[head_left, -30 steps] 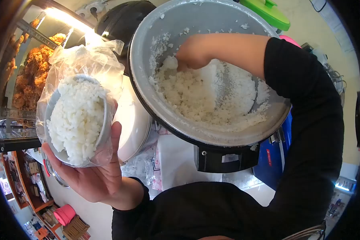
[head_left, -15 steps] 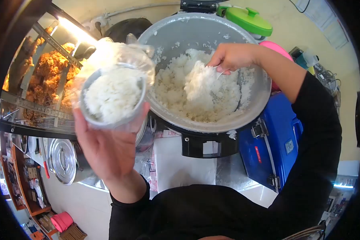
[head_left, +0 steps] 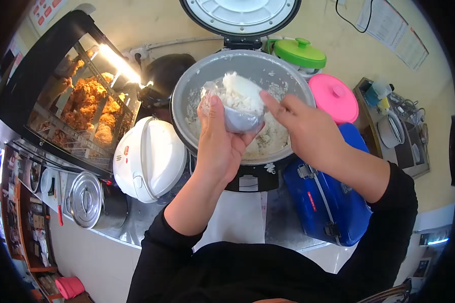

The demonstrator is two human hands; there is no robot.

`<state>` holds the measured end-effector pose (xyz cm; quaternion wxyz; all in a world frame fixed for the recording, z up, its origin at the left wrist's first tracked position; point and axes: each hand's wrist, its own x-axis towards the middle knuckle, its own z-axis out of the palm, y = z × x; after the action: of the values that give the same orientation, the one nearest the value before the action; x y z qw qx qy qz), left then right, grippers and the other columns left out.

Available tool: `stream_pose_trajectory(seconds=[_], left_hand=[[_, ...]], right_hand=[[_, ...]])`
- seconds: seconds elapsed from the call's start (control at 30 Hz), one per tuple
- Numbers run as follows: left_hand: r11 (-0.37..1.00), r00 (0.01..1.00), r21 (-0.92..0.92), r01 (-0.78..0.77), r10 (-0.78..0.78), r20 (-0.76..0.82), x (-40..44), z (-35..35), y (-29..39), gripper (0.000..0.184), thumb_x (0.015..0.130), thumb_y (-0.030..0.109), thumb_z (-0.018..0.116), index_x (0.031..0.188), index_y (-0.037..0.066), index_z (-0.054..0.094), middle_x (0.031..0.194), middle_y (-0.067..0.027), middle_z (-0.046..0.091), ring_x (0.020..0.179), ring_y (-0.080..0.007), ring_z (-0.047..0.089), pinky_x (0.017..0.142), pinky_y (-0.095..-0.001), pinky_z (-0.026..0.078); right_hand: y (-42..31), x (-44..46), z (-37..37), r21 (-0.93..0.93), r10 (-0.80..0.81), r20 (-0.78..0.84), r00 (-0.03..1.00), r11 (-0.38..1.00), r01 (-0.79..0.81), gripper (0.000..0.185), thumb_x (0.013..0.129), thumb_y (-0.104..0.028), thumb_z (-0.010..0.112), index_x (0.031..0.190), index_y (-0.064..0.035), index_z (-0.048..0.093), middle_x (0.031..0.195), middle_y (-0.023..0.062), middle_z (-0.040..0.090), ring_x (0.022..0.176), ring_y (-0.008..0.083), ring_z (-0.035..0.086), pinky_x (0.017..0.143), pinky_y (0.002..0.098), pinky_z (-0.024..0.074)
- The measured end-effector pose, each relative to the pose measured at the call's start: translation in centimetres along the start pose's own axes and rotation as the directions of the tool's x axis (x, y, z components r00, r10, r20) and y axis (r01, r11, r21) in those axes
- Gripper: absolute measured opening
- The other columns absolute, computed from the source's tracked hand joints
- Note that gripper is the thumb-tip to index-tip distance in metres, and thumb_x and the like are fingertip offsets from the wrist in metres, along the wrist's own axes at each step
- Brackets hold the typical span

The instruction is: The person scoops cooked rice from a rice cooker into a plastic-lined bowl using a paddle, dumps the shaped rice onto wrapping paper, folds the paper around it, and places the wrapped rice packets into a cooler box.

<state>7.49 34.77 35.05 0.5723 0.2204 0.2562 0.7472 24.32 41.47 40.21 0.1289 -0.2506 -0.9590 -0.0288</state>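
Note:
My left hand [head_left: 220, 134] is wrapped round a small bowl [head_left: 241, 121] lined with a clear plastic bag, holding it up over the rice cooker [head_left: 179, 91]. White rice [head_left: 222, 93] is heaped in the bowl. My right hand [head_left: 306, 123] grips a white rice paddle [head_left: 246, 92], its blade against the top of that heap. The paddle's handle is mostly hidden by my fingers. Below both hands, more rice [head_left: 265, 144] lies in the cooker's grey pot, and the lid [head_left: 240, 12] stands raised behind it.
A lit display case [head_left: 40, 65] with fried chicken stands at the left, above a white rice cooker [head_left: 154, 161] and a steel pot [head_left: 88, 202]. To the right are a blue box [head_left: 333, 202], a pink lidded container [head_left: 333, 98] and a green-lidded one [head_left: 301, 53].
My left hand has brought the bowl rightward, over the cooker. My right hand has lifted the paddle out of the cooker's rice to the bowl. The view has tilted upward.

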Motion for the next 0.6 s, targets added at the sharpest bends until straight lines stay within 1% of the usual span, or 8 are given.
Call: stream_pose_trajectory(seconds=[0.03, 0.13, 0.17, 0.27, 0.43, 0.47, 0.57, 0.6], left_hand=[[1.0, 1.0, 0.002, 0.004, -0.005, 0.021, 0.2, -0.2, 0.0, 0.046, 0.1, 0.041, 0.039, 0.135, 0.019, 0.02, 0.133, -0.0115, 0.041, 0.119, -0.028, 0.05, 0.094, -0.0486, 0.048], [0.989, 1.0, 0.145, -0.001, 0.001, 0.0, 0.1, -0.4, -0.3, 0.046, 0.1, 0.042, 0.036, 0.135, 0.012, 0.029, 0.132, -0.0127, 0.046, 0.118, -0.0263, 0.052, 0.092, -0.0469, 0.051], [0.986, 1.0, 0.168, -0.008, 0.007, 0.007, 0.0, -0.5, -0.3, 0.045, 0.1, 0.041, 0.036, 0.135, 0.013, 0.029, 0.132, -0.0126, 0.046, 0.118, -0.0265, 0.053, 0.091, -0.0469, 0.052], [0.969, 0.999, 0.244, -0.046, 0.039, 0.035, 0.0, -0.5, 0.1, 0.044, 0.1, 0.039, 0.038, 0.135, 0.015, 0.029, 0.131, -0.0124, 0.046, 0.116, -0.0271, 0.054, 0.089, -0.047, 0.053], [0.929, 0.996, 0.358, -0.09, 0.075, 0.056, 0.0, -0.2, 0.9, 0.046, 0.099, 0.04, 0.039, 0.136, 0.014, 0.029, 0.131, -0.0123, 0.047, 0.115, -0.0277, 0.055, 0.087, -0.0459, 0.054], [0.944, 0.994, 0.314, -0.101, 0.083, 0.07, 0.1, -0.5, 0.8, 0.046, 0.099, 0.039, 0.04, 0.137, 0.015, 0.027, 0.131, -0.0127, 0.046, 0.116, -0.0287, 0.054, 0.089, -0.0472, 0.052], [0.968, 0.99, 0.215, -0.126, 0.111, 0.083, 1.2, -1.8, 1.0, 0.047, 0.099, 0.039, 0.04, 0.138, 0.017, 0.024, 0.131, -0.0128, 0.045, 0.118, -0.0297, 0.052, 0.092, -0.0492, 0.05], [0.97, 0.991, 0.204, -0.128, 0.118, 0.065, 1.4, -2.1, 1.3, 0.046, 0.099, 0.04, 0.039, 0.137, 0.017, 0.026, 0.131, -0.0122, 0.046, 0.118, -0.029, 0.052, 0.092, -0.0485, 0.05]], right_hand=[[0.0, -0.3, -0.4, 0.014, -0.012, 0.06, 0.998, 1.0, 0.011, 0.07, 0.074, 0.004, 0.055, 0.141, -0.0097, 0.04, 0.096, 0.0135, 0.053, 0.078, 0.0318, 0.061, 0.064, 0.0394, 0.0506], [-0.1, -0.5, -1.3, 0.09, -0.061, 0.19, 0.98, 0.995, 0.045, 0.072, 0.072, 0.005, 0.056, 0.141, -0.0086, 0.039, 0.096, 0.0131, 0.053, 0.079, 0.0325, 0.061, 0.066, 0.0393, 0.051], [-0.2, -0.4, -1.5, 0.117, -0.081, 0.221, 0.972, 0.992, 0.056, 0.072, 0.072, 0.006, 0.056, 0.14, -0.0081, 0.039, 0.097, 0.0132, 0.053, 0.079, 0.0327, 0.061, 0.066, 0.0391, 0.0512], [-0.5, 0.1, -2.1, 0.137, -0.114, 0.218, 0.969, 0.987, 0.085, 0.07, 0.072, 0.006, 0.055, 0.14, -0.0079, 0.041, 0.098, 0.0136, 0.055, 0.08, 0.0329, 0.061, 0.069, 0.0393, 0.0512], [0.4, 1.2, -1.0, 0.192, -0.105, 0.062, 0.993, 0.977, 0.092, 0.06, 0.077, 0.003, 0.05, 0.136, -0.0073, 0.046, 0.095, 0.0161, 0.059, 0.082, 0.035, 0.061, 0.072, 0.0404, 0.05], [0.8, 1.4, -0.6, 0.209, -0.097, 0.016, 0.995, 0.974, 0.091, 0.058, 0.078, 0.002, 0.049, 0.135, -0.0071, 0.048, 0.093, 0.0167, 0.06, 0.083, 0.0357, 0.061, 0.072, 0.0407, 0.0497], [2.6, 2.3, -0.4, 0.243, 0.058, -0.155, 0.986, 0.97, -0.019, 0.056, 0.082, 0.002, 0.044, 0.137, -0.008, 0.046, 0.077, 0.0116, 0.058, 0.073, 0.0258, 0.061, 0.066, 0.0345, 0.0482], [3.0, 2.6, -0.9, 0.442, 0.156, -0.123, 0.98, 0.893, -0.087, 0.054, 0.083, 0.002, 0.042, 0.136, -0.0088, 0.048, 0.073, 0.0087, 0.055, 0.07, 0.0215, 0.057, 0.065, 0.0317, 0.0467]])
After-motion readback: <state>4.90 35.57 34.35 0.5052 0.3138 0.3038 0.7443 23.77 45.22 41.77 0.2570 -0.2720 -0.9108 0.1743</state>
